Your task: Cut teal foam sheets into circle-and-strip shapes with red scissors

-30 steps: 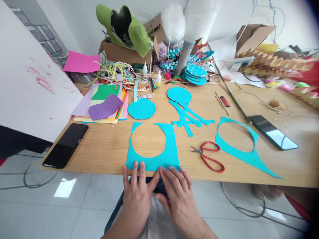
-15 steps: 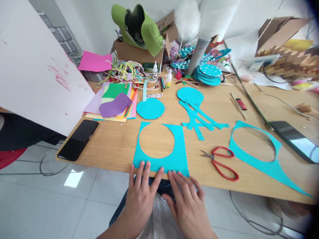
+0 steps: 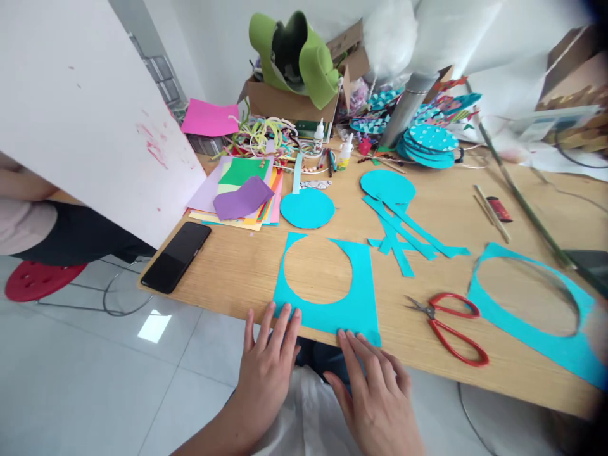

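Note:
A blue sheet with a round hole lies flat at the table's front edge. My left hand lies with fingers spread, its fingertips on the sheet's lower left edge. My right hand touches the lower right corner with its fingers extended. Behind the sheet are a blue disc and another blue disc with blue strips beside it. To the right, red-handled scissors rest with their handles apart, near a second cut-out blue sheet.
A black phone lies at the table's left edge, below stacked coloured paper. Glue bottles, a metal cylinder and a box stand behind. A person sits at far left beyond a white board.
The view has turned left, so the table's things appear further right. My left hand has moved left relative to the sheet, and more of the person at far left shows.

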### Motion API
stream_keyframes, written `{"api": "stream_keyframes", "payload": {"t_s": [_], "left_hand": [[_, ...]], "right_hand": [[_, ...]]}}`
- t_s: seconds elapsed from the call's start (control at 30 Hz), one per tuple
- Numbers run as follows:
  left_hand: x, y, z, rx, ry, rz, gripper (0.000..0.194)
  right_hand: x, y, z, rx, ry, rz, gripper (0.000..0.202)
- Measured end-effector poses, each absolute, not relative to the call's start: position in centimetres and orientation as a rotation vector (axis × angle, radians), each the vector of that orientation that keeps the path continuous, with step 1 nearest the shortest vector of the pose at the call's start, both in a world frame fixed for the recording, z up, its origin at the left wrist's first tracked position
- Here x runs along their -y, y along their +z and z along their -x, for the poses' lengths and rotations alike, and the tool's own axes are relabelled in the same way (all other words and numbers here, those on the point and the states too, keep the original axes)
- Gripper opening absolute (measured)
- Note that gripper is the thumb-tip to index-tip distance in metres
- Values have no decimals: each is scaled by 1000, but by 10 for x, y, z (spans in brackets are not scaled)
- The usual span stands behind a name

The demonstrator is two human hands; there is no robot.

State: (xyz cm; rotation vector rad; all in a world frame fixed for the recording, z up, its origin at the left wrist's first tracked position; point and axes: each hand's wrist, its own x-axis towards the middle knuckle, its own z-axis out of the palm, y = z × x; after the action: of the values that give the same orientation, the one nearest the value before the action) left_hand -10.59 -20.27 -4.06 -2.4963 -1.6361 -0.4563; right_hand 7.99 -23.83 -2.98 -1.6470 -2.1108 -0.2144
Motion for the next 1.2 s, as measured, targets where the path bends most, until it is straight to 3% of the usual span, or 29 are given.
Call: {"api": "stream_keyframes", "payload": {"t_s": [0.27,0.5,0.73,0.9,1.2], "left_hand": [[193,-32,130,1639,-461,2435,49],[192,-27,143,1677,-498,2405,74],[190,-18,114,1153,-585,2752,61],[186,-29,108,1211,-632,2718,45],[182,-30,113,1144,-673,2701,39]], "right_hand": [[240,-35,-86,2212,-282,1609,47],[240,-36,-87,2210,-287,1587,47],[239,-31,-82,2181,-228,1623,44],[241,-28,-87,2130,-196,1677,42],[242,-24,-120,2162,-213,1648,42]]}}
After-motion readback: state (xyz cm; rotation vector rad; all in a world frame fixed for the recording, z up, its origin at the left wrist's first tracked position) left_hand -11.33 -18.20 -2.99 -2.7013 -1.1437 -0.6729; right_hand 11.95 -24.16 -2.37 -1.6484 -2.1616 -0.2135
